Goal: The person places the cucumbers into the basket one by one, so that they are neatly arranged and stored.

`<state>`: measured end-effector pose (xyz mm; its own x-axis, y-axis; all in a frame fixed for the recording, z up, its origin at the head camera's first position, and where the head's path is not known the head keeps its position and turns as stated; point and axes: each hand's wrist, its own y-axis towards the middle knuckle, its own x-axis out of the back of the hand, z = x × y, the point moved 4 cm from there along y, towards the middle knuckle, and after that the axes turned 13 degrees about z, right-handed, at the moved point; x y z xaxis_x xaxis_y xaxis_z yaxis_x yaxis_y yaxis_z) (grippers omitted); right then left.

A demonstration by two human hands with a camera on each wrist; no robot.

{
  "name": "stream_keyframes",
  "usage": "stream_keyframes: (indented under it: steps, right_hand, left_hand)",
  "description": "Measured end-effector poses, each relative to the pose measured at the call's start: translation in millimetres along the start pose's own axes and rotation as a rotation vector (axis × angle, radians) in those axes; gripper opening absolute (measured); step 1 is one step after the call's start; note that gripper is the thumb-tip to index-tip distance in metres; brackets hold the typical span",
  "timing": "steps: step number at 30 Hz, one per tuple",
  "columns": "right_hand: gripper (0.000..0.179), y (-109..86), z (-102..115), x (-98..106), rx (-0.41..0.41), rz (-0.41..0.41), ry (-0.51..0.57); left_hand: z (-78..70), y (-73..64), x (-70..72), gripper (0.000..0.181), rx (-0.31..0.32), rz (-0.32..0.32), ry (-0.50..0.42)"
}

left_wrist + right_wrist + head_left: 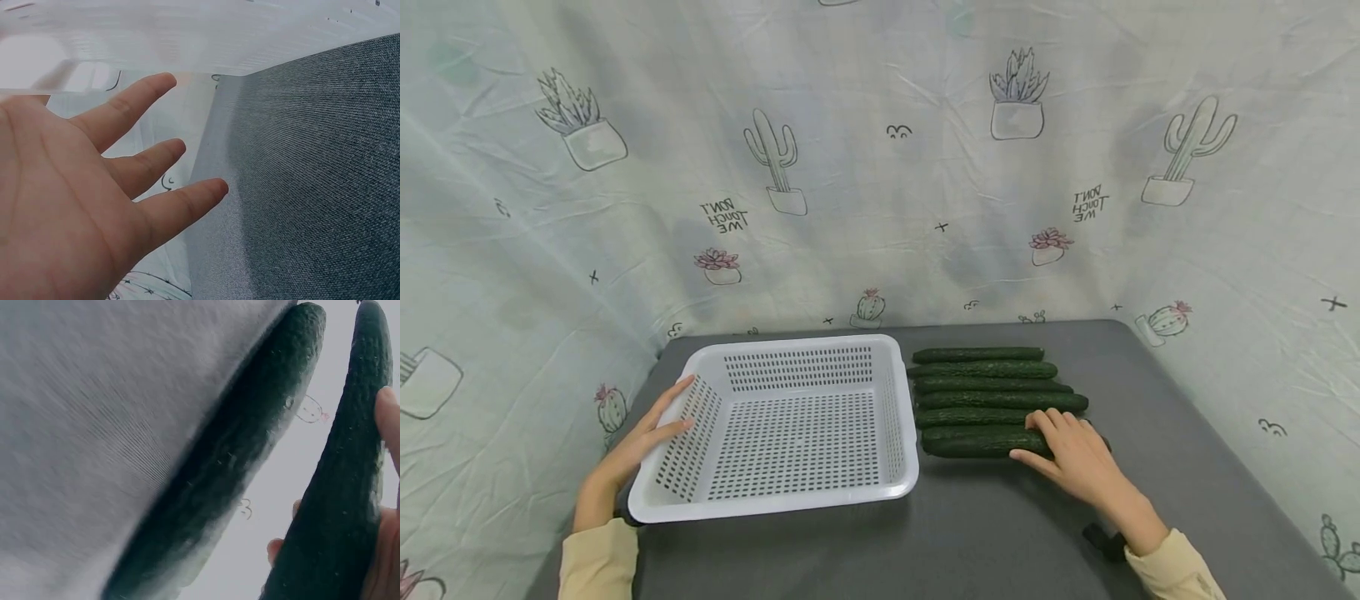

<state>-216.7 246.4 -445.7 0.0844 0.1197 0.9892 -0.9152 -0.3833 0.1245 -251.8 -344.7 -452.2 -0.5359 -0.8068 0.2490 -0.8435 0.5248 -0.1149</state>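
Observation:
A white perforated plastic basket [904,417] stands at the left of the dark grey table. My left hand [625,454] touches its left rim with thumb and index finger laid over the edge. In the left wrist view the other fingers [181,206] spread straight outside the basket. My right hand [1078,458] grips the right part of the nearest dark green cucumber [970,442]. The right wrist view shows fingers and thumb around this held cucumber [337,487], with another cucumber [219,450] lying beside it on the table.
Several more cucumbers [985,369] lie in a row behind the held one, right of the basket. A pale cloth printed with cacti [880,183] hangs behind and at both sides of the grey table [970,533].

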Motion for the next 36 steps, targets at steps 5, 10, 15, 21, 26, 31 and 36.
stream_keyframes:
  steps: [5, 10, 15, 21, 26, 31, 36]
  right_hand:
    - [0.052, 8.9, 3, 13, 0.041, -0.079, -0.072]
    - [0.052, 17.0, 5, 25, 0.052, -0.125, -0.104]
    - [0.05, 24.2, 5, 37, 0.036, -0.13, -0.118]
    - [0.051, 34.1, 5, 54, 0.028, -0.117, -0.127]
    - [0.05, 41.6, 7, 68, 0.005, -0.093, -0.1]
    - [0.049, 50.5, 14, 77, 0.006, -0.102, -0.067]
    - [0.05, 59.8, 25, 81, 0.0, -0.101, -0.04]
  left_hand:
    - [-0.6, -0.9, -1.2, 0.068, -0.01, 0.003, -0.013]
    - [-1.4, -0.5, -0.2, 0.068, -0.017, 0.004, -0.013]
    - [-1.3, -0.7, -0.2, 0.069, -0.002, -0.007, -0.007]
    - [1.3, -2.2, -1.4, 0.07, 0.01, -0.017, -0.009]
    - [1.8, -1.0, -2.6, 0.07, 0.01, -0.018, -0.009]
    - [2.0, -1.5, -1.9, 0.069, 0.008, -0.023, -0.007]
    - [3.2, -1.4, -1.9, 0.069, 0.014, -0.022, -0.018]
